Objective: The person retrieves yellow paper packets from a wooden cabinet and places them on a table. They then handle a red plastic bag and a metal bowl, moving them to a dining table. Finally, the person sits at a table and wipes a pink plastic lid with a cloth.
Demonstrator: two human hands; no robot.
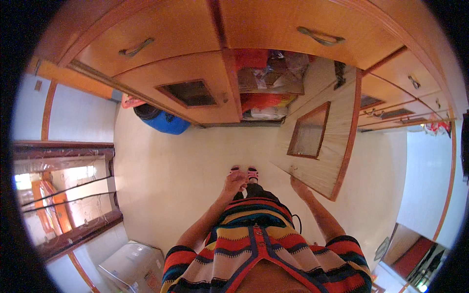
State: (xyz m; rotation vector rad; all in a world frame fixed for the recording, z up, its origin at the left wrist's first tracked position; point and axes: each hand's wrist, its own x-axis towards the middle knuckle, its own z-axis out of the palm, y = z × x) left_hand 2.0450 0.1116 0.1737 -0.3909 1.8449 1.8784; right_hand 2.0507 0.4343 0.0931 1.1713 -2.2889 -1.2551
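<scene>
My right hand [299, 184] is at the lower edge of an open wooden cabinet door [339, 146] with a small framed pane; its fingers are partly hidden by the door. In front of my body, above my slippers, my left hand [236, 182] hangs with its fingers curled, and nothing can be made out in it. Behind the open door, the cabinet holds plastic bags and packets [271, 75] on an upper shelf. Red and white plastic bags [265, 106] lie on the shelf below. Beside the opening is a closed cabinet door [176, 88] with a dark pane.
Drawers [315, 22] with metal handles run above the doors. A blue container [165, 122] stands on the floor at the cabinet's left end. At the lower left is a pale box [132, 263], below a doorway or window with a dark frame [84, 234]. More cabinets [395, 95] continue at the right.
</scene>
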